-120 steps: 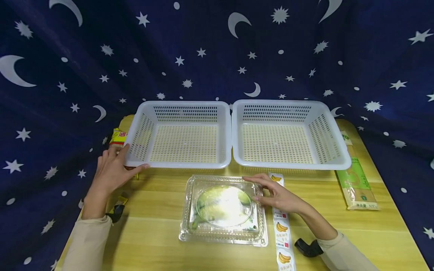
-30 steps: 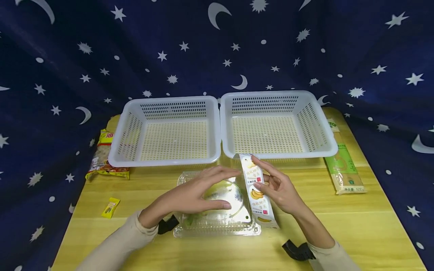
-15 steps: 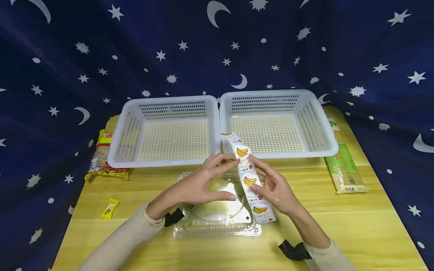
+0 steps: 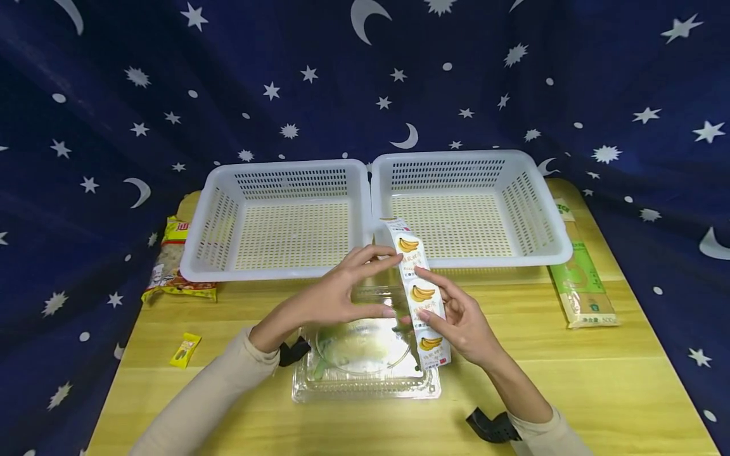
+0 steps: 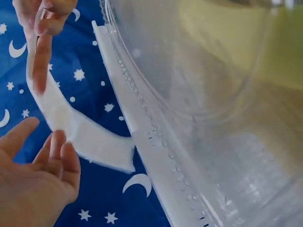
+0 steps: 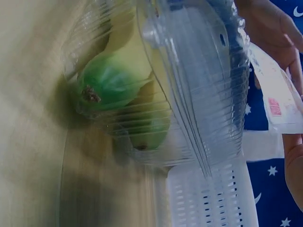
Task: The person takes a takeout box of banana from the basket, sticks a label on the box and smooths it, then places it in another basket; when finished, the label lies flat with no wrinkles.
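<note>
At the head view's lower centre sits a clear lidded container (image 4: 365,389), partly hidden by hands and strip; the right wrist view shows yellow-green fruit (image 6: 113,80) inside. Above it, the right hand (image 4: 467,326) pinches a banana-label strip (image 4: 422,293); the left hand (image 4: 331,297) has thumb and fingers apart at the strip's edge. Only the left wrist view shows its blank back. Upper left, a white basket (image 4: 268,274) overlaps a snack bag (image 4: 167,263)

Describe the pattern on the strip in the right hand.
The sticker strip is white with repeated yellow bananas and small lettering; the head view shows it best.
</note>
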`<state>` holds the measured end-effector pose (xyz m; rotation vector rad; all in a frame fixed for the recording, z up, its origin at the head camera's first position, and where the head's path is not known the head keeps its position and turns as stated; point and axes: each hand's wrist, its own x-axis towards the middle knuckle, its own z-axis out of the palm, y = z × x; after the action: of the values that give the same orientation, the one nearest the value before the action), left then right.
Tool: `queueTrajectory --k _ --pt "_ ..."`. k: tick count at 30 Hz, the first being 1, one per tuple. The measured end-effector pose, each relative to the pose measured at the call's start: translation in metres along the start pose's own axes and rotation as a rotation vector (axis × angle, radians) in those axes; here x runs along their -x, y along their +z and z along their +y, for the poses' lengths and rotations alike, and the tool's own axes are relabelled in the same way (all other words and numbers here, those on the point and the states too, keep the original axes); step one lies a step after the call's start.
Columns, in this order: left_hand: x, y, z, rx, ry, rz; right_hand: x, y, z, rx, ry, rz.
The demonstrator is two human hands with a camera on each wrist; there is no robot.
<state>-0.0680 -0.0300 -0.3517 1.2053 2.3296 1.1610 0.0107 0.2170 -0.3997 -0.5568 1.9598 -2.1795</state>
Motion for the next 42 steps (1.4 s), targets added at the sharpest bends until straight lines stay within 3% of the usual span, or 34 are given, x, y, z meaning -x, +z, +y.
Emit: queueTrajectory --k 2,5,9,17,27,30,35,42 --pt "-0.0003 -0.0001 0.0 -0.021 0.029 0.027 -0.0021 0.001 -0.0028 -0.023 0.008 0.005" --pt "0.0014 0.0013 0.0012 -0.032 0.08 0.031 -0.0052 0.0018 -0.0053 0.026 0.002 0.031" --pt "0.0041 0.0048 0.0036 -0.001 0.089 -0.029 -0.0076 0.0016 -0.005 0.127 -0.007 0.062" --pt "0.0015 0.0038 0.0024 0.034 0.097 -0.081 -0.0097 0.002 -0.0044 0.02 0.007 0.012" --pt "0.0014 0.0028 0.0019 0.144 0.181 -0.157 -0.0102 0.0039 -0.0036 -0.031 -0.008 -0.014" --pt "0.0029 0.002 0.0029 0.165 0.173 -0.177 -0.01 0.0042 -0.0035 0.004 -0.01 -0.001" --pt "0.0046 0.001 0.0045 0.194 0.139 -0.184 -0.0094 0.0048 -0.0025 -0.021 -0.009 -0.013" --pt "0.0047 0.0013 0.0034 0.202 0.177 -0.182 -0.0091 0.0054 -0.0022 -0.032 -0.005 -0.017"
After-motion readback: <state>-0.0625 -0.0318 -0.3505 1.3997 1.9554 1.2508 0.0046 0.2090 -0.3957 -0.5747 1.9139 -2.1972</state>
